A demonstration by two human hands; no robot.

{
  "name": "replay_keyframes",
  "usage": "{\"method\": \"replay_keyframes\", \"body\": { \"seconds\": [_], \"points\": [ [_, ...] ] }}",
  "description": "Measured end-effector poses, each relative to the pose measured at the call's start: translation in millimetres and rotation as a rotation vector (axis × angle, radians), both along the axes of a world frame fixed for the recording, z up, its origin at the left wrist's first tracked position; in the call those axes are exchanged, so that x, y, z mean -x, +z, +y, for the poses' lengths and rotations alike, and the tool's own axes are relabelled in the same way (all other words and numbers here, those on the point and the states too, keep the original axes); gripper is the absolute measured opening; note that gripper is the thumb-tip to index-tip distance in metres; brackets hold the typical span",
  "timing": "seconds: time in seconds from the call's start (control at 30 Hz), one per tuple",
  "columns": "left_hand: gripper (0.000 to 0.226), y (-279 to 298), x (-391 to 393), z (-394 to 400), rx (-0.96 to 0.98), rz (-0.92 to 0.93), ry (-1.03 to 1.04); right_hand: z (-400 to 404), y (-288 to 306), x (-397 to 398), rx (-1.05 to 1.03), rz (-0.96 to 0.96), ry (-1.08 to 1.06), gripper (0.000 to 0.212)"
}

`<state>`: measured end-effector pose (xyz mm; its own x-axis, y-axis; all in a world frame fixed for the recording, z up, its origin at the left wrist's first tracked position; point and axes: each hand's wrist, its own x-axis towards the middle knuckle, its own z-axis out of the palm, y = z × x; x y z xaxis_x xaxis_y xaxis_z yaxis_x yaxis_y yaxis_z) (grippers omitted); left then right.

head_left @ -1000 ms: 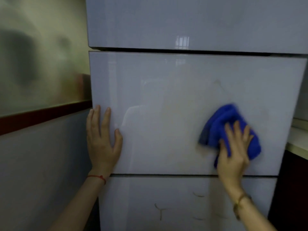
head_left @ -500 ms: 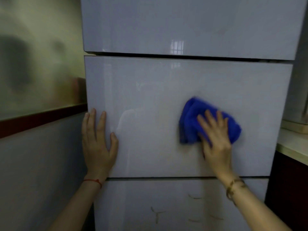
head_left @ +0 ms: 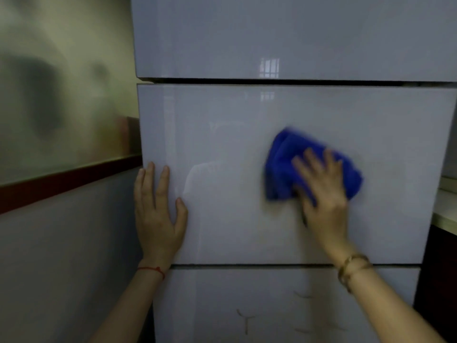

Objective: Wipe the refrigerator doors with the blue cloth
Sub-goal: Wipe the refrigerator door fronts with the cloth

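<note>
— What do we have in front of us?

— We face a pale, glossy refrigerator with three door fronts stacked one above another: the top door (head_left: pixel 284 33), the middle door (head_left: pixel 222 219) and the bottom door (head_left: pixel 210 305). All three are closed, so we cannot tell what is inside.

— Where is the blue cloth (head_left: pixel 282 169)?

— It lies bunched against the middle door, right of centre and in its upper half. Our right hand (head_left: pixel 324 191) is spread flat over it, fingers straight and slightly fanned, pressing it to the panel. So that grip is wide, a flat press and no pinch. The cloth's edges are blurred.

— Which way does it run?

— Its long axis goes roughly across the door, tilted so the left end sits higher and the right end lower. Our fingers point up and a little left over it.

— And the other hand?

— Our left hand (head_left: pixel 158 219) rests flat on the middle door's left edge, fingers straight and pointing up, holding nothing. A red string (head_left: pixel 152 269) circles that wrist; a bracelet (head_left: pixel 352 267) sits on the right one.

— Anything else?

— Faint scribble marks (head_left: pixel 244 320) show on the bottom door, a wall (head_left: pixel 61 256) stands to the left, and a strip of desk (head_left: pixel 447 209) shows at the right edge.
</note>
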<state>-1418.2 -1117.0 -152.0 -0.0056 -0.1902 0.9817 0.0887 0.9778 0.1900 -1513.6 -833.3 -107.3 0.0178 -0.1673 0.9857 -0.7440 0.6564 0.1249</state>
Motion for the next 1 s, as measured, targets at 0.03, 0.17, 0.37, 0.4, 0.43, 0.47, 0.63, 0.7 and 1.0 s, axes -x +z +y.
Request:
{"method": "replay_keyframes", "body": {
  "seconds": [0.03,0.17,0.37,0.4,0.43,0.47,0.63,0.7,1.0],
  "points": [
    [0.055,0,0,0,-0.006,0.001,0.002,-3,25,0,0.162,-0.026,0.019,0.037],
    [0.056,-1,-1,-1,-0.001,-0.010,0.006,-51,45,-13,0.257,-0.009,0.030,0.039],
    [0.056,-1,-1,-2,0.010,-0.008,-0.002,2,-69,-8,-0.149,-0.046,-0.033,0.044],
    [0.056,-1,-1,-1,0.006,-0.005,-0.002,14,-58,-3,-0.065,-0.058,-0.025,0.040],
    [0.056,-1,0,-1,0.001,-0.001,-0.001,21,-37,1,0.065,-0.070,-0.016,0.037],
    [0.055,-1,0,0,-0.002,0.001,0.002,23,-10,5,0.225,-0.081,-0.006,0.036],
    [0.055,-1,1,1,-0.003,-0.001,0.005,-17,64,1,0.444,-0.071,0.033,0.040],
    [0.055,-2,0,-1,-0.001,0.002,0.004,-34,13,-7,0.112,-0.022,0.032,0.043],
    [0.055,0,0,-1,-0.005,-0.005,-0.002,7,53,-1,0.289,-0.091,0.033,0.038]
  ]
}}
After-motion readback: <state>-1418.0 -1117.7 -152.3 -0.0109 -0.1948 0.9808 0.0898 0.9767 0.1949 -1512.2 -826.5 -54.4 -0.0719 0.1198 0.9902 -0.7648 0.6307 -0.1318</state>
